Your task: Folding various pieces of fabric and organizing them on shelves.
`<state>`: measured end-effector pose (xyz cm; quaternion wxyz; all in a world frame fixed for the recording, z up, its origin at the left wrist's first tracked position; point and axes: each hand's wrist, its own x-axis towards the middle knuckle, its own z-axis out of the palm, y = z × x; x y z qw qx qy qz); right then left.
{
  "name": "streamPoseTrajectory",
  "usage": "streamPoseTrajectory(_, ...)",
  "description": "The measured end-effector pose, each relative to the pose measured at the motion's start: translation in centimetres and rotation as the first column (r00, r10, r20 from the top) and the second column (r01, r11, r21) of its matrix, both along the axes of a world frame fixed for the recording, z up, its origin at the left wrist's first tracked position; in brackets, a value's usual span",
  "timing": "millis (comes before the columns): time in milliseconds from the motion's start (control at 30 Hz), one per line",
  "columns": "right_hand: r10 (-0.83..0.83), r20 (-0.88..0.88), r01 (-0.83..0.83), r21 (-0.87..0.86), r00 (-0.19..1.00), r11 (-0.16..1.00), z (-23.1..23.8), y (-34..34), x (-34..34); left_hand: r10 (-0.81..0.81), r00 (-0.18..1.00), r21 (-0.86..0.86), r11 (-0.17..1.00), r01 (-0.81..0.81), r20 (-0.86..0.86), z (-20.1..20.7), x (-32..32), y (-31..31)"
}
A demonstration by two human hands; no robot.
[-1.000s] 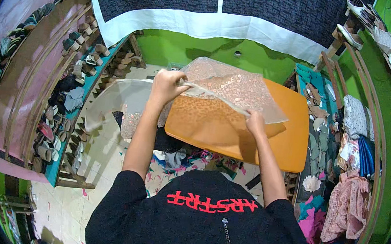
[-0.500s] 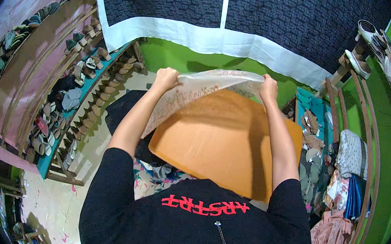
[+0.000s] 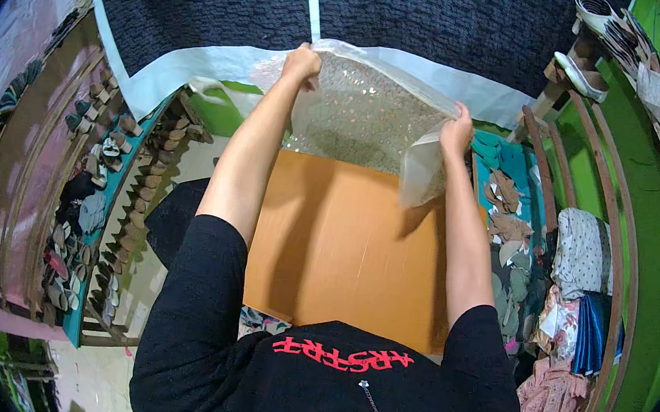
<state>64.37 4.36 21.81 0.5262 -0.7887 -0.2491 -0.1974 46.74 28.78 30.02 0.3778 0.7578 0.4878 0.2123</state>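
Note:
Between my raised hands hangs a sheer whitish fabric (image 3: 357, 111), sprinkled with small reddish and shiny specks. My left hand (image 3: 302, 68) is closed on its upper left edge, held higher and farther out. At the upper right corner my right hand (image 3: 457, 134) pinches the same cloth, and a loose fold drops beside it. Below the fabric lies an orange-brown board (image 3: 350, 241) with a smooth top, shaded by my arms. The cloth's lower part hangs over the board's far edge.
A rack with rows of shoe parts (image 3: 106, 172) stands on the left. Along the right are a teal shelf with cut pieces (image 3: 508, 218), wooden rails (image 3: 606, 172) and folded fabrics (image 3: 583, 253). A dark curtain with a pale border (image 3: 200, 61) hangs ahead. Black cloth (image 3: 174, 217) lies left of the board.
Both hands have lifted the sheer fabric, the left one higher and farther forward. The cloth has spread open and swung away from the board's left side. My view has shifted slightly right.

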Motion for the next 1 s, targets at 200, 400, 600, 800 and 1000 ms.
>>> streamPoseTrajectory(200,-0.105,0.164,0.158,-0.356,0.981,0.921,2.7,-5.2,0.8,-0.044,0.992,0.682,0.722,0.116,-0.122,0.0,-0.4,0.3)
streamPoseTrajectory(400,-0.103,0.292,0.205,-0.341,0.951,0.918,2.6,-10.4,-1.3,-0.079,0.993,0.955,0.278,0.103,-0.084,1.7,-3.5,-2.5)
streamPoseTrajectory(600,-0.005,0.278,0.069,-0.22,0.961,0.973,3.1,-15.6,-7.3,-0.317,0.936,0.972,0.124,0.199,-0.151,2.5,-11.1,-3.4)
streamPoseTrajectory(800,0.405,0.131,-0.341,-0.348,0.905,0.873,-2.0,-21.0,-13.3,-0.607,0.78,0.595,0.575,0.562,-0.15,-3.4,-22.1,-7.0)
streamPoseTrajectory(1000,0.339,-0.582,-0.62,-0.391,0.739,0.68,-9.8,-24.8,-20.6,-0.751,0.577,0.153,0.56,0.814,-0.321,-12.3,-32.1,-10.5)
